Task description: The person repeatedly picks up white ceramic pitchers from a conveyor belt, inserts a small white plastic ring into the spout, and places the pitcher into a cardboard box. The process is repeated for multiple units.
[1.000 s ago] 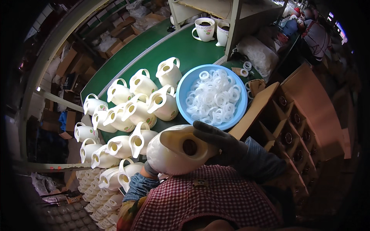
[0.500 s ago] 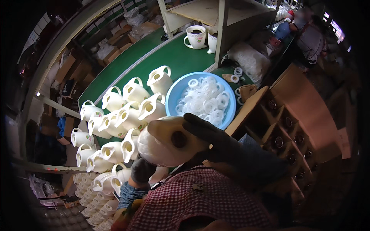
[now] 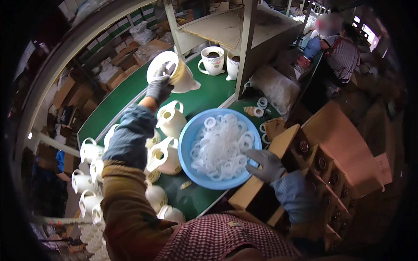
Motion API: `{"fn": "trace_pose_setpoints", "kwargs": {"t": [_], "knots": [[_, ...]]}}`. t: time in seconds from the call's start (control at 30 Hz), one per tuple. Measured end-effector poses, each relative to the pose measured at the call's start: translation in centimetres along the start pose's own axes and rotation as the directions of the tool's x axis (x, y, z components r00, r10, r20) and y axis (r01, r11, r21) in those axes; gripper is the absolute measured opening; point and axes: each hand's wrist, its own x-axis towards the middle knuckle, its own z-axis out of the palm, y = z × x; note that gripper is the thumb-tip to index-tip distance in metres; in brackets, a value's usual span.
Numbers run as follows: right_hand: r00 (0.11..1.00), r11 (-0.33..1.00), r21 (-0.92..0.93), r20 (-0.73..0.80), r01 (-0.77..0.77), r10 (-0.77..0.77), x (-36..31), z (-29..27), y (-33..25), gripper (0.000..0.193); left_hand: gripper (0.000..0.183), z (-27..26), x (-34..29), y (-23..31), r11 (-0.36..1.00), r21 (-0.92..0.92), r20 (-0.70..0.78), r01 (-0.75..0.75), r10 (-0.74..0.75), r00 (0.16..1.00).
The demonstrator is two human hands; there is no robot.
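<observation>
I see the left hand [image 3: 160, 86] gripping 1 white jug [image 3: 184, 80] over the green counter [image 3: 217, 90], near 2 cups [image 3: 213, 63]; jug tilted, pale round end facing my view. Right hand [image 3: 269, 167] bent-fingered at the blue bowl [image 3: 183, 150]; whether gripping anything, I cannot tell.

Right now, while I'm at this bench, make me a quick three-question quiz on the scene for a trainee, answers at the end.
1. Which of the person's hands holds a white pitcher above the green surface?
2. True or false: the blue basin is filled with brown lids.
3. Fill in: beside the basin, on the person's right, stands a ____ divided into compartments.

Key:
1. The left hand, in a dark glove.
2. False; it is heaped with translucent rings.
3. Cardboard carton.
</observation>
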Motion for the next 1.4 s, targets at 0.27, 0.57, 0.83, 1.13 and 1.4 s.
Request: {"fn": "trace_pose_setpoints", "kwargs": {"t": [0.27, 0.57, 0.83, 1.13, 1.4], "knots": [[0.999, 0.997, -0.074, -0.029, -0.023, 0.021, -0.1, -1.2, -1.6, 0.050, 0.045, 17.1, 10.1, -1.1, 0.927, 0.302, 0.265, 0.221, -0.305, 0.915], [0.997, 0.993, -0.120, -0.080, 0.004, -0.014, 0.6, -1.1, -2.6, 0.047, 0.050, 25.0, 13.7, -3.6, 0.885, 0.345, 0.196, 0.312, -0.393, 0.898], [0.946, 0.972, -0.098, -0.225, 0.215, -0.232, -0.1, -2.7, -1.6, 0.036, 0.064, 21.8, 11.1, -10.2, 0.916, 0.356, 0.003, 0.185, -0.199, 0.980], [0.835, 0.667, -0.524, -0.181, -0.529, 0.520, -5.2, -11.7, 13.6, 0.059, 0.052, 5.7, -1.4, 7.7, 0.917, -0.292, -0.009, -0.271, 0.280, 0.960], [0.911, 0.845, -0.403, -0.354, -0.352, 0.210, -7.1, -15.8, 9.6, 0.047, 0.050, -5.1, -22.3, 17.8, 0.778, -0.622, 0.441, 0.086, 0.258, 0.860]]}}
